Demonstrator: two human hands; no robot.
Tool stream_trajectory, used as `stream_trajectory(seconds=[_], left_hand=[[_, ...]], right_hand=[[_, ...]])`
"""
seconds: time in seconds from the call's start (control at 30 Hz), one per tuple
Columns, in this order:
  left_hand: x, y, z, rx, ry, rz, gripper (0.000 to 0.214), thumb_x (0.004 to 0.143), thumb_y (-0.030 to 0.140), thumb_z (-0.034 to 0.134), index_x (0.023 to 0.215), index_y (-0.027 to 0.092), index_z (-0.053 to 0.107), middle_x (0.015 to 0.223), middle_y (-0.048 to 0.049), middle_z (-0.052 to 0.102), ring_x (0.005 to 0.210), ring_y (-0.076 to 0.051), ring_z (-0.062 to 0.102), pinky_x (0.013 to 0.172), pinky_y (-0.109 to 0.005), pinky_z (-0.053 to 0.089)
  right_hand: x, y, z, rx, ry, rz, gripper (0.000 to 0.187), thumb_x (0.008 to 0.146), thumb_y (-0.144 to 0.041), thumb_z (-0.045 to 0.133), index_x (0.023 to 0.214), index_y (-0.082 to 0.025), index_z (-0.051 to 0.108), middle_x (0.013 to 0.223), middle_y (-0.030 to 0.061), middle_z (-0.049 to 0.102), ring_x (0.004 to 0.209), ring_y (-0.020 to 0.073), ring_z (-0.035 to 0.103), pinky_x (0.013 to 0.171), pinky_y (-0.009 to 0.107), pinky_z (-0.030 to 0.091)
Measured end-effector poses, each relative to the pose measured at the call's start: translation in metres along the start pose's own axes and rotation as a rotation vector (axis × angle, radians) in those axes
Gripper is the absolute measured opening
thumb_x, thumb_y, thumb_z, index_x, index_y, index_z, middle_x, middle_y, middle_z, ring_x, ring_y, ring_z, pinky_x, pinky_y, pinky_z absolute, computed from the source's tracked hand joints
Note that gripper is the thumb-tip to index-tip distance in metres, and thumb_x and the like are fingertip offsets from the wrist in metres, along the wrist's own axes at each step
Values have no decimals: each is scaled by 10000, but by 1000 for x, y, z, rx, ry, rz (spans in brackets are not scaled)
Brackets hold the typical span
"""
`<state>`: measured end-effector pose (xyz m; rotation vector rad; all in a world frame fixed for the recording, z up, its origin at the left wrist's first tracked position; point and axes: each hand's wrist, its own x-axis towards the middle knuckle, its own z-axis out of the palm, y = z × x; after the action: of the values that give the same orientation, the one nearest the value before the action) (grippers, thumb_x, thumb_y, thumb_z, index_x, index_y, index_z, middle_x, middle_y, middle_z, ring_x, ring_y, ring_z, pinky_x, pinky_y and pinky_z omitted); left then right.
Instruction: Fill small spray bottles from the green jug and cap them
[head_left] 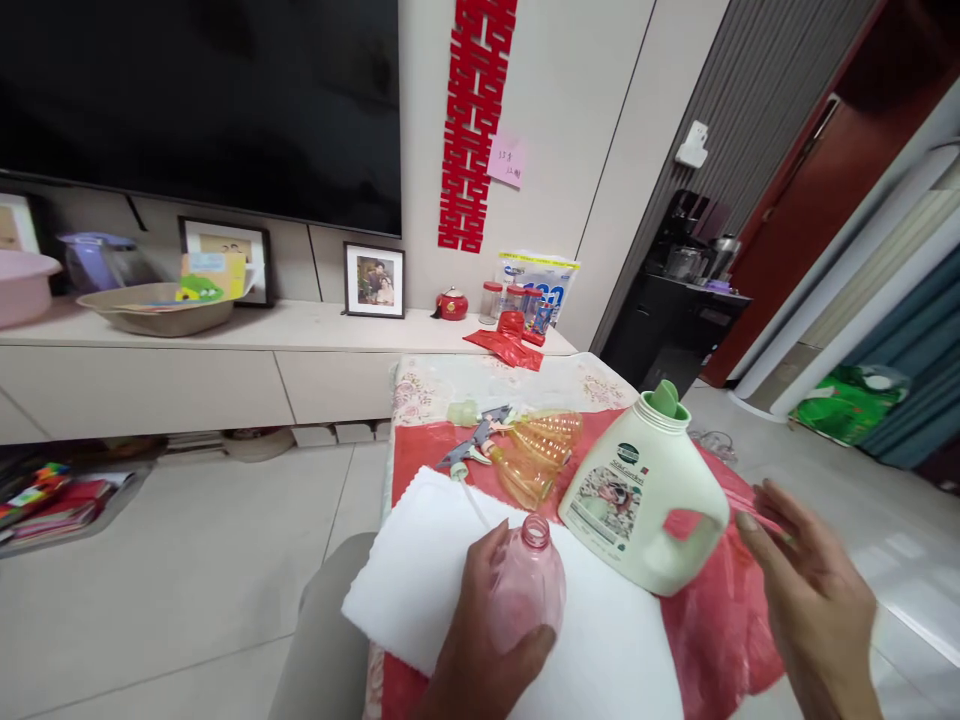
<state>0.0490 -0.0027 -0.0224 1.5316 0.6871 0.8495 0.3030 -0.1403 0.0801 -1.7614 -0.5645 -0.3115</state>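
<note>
I see the left hand (480,635) with its grip wrapped round an open-necked pink bottle (536,590), above a white towel (607,645). The right hand (814,570), grip loosely spread, hovers just beside the pale green jug (675,470). Beyond, amber bottles (551,435) lie on the desk (551,385); farther off, a framed photo (375,281) stands on the cabinet (337,390).

Soft, bright light leaves glare on the floor (911,550); edges look stretched.

The floral-covered table (570,378) carries a red sheet (417,448); on that lies a white towel (607,645)
</note>
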Motion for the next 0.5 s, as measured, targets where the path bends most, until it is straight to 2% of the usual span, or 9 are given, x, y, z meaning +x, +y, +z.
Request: stream_trajectory(seconds=[0.07,0.13,0.23,0.3,0.37,0.43,0.5], left_hand=[[5,-6,9,27,-7,19,865,656,229,674,1448,243,325,1481,-127,448,1390,-347,417,1171,-519,356],[8,-17,15,55,-8,68,862,658,234,679,1443,243,323,1469,-133,440,1373,-353,426,1152,-538,366],[9,-36,19,113,13,154,881,680,331,722,1452,233,310,1449,-151,428,1362,-372,426,1129,-555,379],[8,-45,19,163,20,204,906,703,418,742,1466,227,293,1449,-163,415,1367,-382,416,1131,-561,373],[7,-47,18,196,6,236,917,726,463,739,1479,228,272,1459,-170,399,1377,-388,404,1137,-568,362],[7,-44,17,210,-20,245,915,736,442,737,1484,226,255,1469,-177,385,1387,-395,392,1144,-582,348],[7,-39,15,218,-47,233,910,732,389,736,1479,223,244,1472,-181,381,1392,-398,386,1147,-596,340]], right_hand=[[12,24,-2,125,-137,157,727,655,-584,804,1269,-225,650,1297,107,643,1188,341,586,986,478,478],[17,43,2,250,-306,231,693,638,-528,835,1229,-208,664,1270,118,659,1196,329,586,976,439,491],[17,61,14,341,-428,271,579,629,-431,859,1122,-182,686,1136,125,706,1036,296,651,860,393,535],[16,65,24,334,-395,281,486,624,-399,855,1020,-170,692,968,94,724,847,244,664,735,354,537],[16,67,34,319,-339,275,375,625,-384,829,886,-162,677,766,38,682,669,181,605,612,306,487],[16,67,41,297,-276,259,283,620,-353,792,760,-167,631,616,-12,593,561,141,522,540,280,419],[17,67,46,265,-210,242,231,612,-319,750,703,-179,590,553,-36,539,521,129,477,520,278,385]])
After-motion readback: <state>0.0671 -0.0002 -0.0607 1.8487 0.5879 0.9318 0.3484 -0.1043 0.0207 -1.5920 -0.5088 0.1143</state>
